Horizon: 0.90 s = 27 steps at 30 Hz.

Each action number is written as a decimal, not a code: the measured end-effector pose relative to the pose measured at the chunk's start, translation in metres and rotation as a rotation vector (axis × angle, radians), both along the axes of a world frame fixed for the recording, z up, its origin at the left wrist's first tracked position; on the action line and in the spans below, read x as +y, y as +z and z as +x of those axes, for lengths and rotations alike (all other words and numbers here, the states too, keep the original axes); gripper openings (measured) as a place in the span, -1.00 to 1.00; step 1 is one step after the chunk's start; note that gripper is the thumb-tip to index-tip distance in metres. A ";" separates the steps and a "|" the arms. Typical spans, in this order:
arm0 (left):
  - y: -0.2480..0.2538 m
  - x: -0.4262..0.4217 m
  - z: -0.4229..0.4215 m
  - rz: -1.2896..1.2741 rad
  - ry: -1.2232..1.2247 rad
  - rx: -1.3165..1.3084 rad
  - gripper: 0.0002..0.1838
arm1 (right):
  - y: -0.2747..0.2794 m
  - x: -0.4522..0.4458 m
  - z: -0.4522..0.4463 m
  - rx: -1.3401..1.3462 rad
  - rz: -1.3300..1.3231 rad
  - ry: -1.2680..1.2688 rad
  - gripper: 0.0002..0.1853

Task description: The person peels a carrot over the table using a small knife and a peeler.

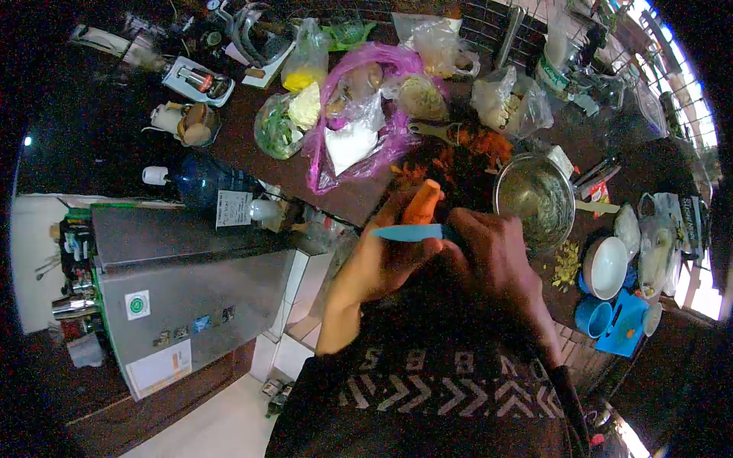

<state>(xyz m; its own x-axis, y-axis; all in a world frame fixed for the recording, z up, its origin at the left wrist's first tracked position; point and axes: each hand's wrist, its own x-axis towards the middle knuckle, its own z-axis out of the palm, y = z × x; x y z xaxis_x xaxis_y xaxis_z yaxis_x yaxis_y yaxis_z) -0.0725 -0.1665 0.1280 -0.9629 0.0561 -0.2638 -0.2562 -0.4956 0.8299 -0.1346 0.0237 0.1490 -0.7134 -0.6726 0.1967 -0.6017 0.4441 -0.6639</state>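
Note:
My left hand [388,256] is closed around an orange carrot [422,203], whose cut end sticks up past the fingers. A knife with a light blue blade [408,233] crosses in front of the carrot, its tip pointing left over my left hand. My right hand [489,243] grips the knife, and its fingers hide the handle. Beyond my hands lie orange shreds [485,143] with a peeler-like tool [434,133] beside them. To the right of my right hand stands a metal bowl [534,202] with some residue inside.
A purple plastic bag [324,164] with a white packet [351,145] lies at the back. Right of the metal bowl are small pale pieces [566,267], a white bowl [605,267] and a blue cup [593,316]. A grey fridge [206,294] stands at left.

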 end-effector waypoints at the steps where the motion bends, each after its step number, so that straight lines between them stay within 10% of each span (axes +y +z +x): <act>1: -0.009 -0.002 -0.006 -0.253 -0.029 0.181 -0.33 | 0.003 -0.003 -0.002 -0.022 0.017 -0.021 -0.72; 27: 0.004 0.000 -0.045 -0.801 0.003 0.759 -0.51 | 0.015 -0.005 -0.017 0.044 0.074 -0.179 -0.76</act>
